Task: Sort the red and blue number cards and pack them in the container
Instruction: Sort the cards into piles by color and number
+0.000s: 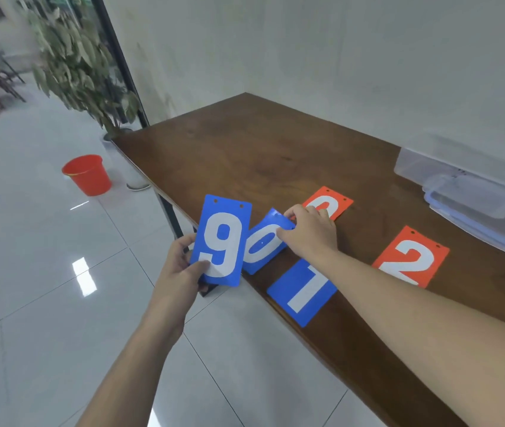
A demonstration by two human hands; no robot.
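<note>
My left hand (180,266) grips a blue card with a white 9 (222,240), held upright just off the table's front edge. My right hand (311,231) pinches the top of a blue 0 card (262,245), which is tilted up from the table. A blue 1 card (302,292) lies flat near the table edge, partly under my right forearm. A red 2 card (411,257) lies flat to the right. Another red card (333,203) lies behind my right hand, its number mostly hidden. The clear plastic container (414,164) stands at the back right.
The brown wooden table (260,149) stands against a white wall. A clear lid with a blue rim (473,204) lies in front of the container. On the tiled floor to the left are a red bucket (88,174) and a potted plant (78,63).
</note>
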